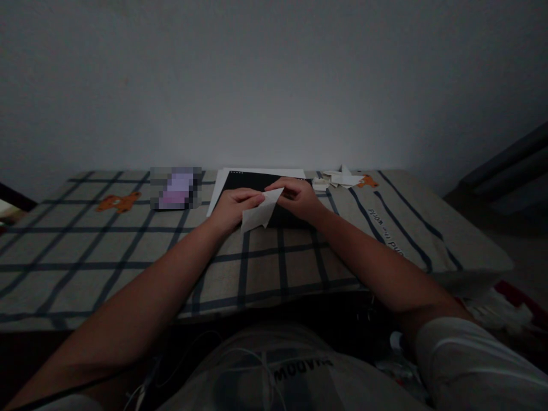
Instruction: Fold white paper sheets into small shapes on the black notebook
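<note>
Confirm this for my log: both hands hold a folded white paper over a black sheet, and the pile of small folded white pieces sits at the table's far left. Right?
Not quite. The head view shows the pile of folded pieces at the far right of the table, not the left. The rest stands: left hand and right hand hold the folded white paper over the black sheet.

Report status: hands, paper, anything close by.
Left hand and right hand both pinching folded white paper. Black sheet beneath. Folded paper scraps beside right hand.

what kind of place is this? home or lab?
Probably a home room, dimly lit. A checked tablecloth with bear motifs covers the table by a plain wall, folded paper pieces lie on it, and both hands hold a white paper.
</note>
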Motion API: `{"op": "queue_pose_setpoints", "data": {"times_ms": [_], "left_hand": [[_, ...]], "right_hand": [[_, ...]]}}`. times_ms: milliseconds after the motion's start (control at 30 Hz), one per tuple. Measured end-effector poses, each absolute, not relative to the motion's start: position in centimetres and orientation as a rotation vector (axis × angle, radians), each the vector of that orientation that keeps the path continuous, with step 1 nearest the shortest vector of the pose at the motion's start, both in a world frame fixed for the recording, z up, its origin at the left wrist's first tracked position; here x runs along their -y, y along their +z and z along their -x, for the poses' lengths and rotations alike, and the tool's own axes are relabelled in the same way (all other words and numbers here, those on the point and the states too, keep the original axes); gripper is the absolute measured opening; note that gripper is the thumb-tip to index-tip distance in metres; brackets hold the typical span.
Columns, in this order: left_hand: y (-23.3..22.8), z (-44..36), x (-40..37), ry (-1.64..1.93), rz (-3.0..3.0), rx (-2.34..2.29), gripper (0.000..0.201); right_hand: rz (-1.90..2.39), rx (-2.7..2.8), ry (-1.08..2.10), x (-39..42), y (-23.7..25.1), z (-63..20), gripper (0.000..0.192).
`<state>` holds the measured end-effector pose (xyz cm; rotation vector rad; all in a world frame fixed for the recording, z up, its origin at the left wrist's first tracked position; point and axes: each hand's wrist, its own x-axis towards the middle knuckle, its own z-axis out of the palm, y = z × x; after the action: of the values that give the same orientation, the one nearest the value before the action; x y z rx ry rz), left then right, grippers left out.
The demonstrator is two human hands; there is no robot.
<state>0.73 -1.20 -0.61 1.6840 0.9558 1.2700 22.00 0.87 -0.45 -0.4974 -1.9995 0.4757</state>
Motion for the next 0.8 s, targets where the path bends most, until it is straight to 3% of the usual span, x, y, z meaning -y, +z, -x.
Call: {"op": "queue_pose_setpoints", "data": {"times_ms": [133, 267, 800], "left_hand": [[-0.2, -0.5, 1.4, 1.245, -1.938, -0.897, 0.023], [-0.1, -0.4, 1.5, 1.230, -2.030, -0.822, 0.018], [0.4, -0.8, 2.0, 1.312, -1.977, -0.875, 0.027]], "right_hand": [[0.419, 2.038, 0.360, -0.8, 0.2, -22.2, 0.014], [0.326, 2.102, 0.267, -0.8, 0.6, -22.6, 0.017], [0.465, 1.961, 0.249, 0.3, -0.1, -21.8, 0.017]]}}
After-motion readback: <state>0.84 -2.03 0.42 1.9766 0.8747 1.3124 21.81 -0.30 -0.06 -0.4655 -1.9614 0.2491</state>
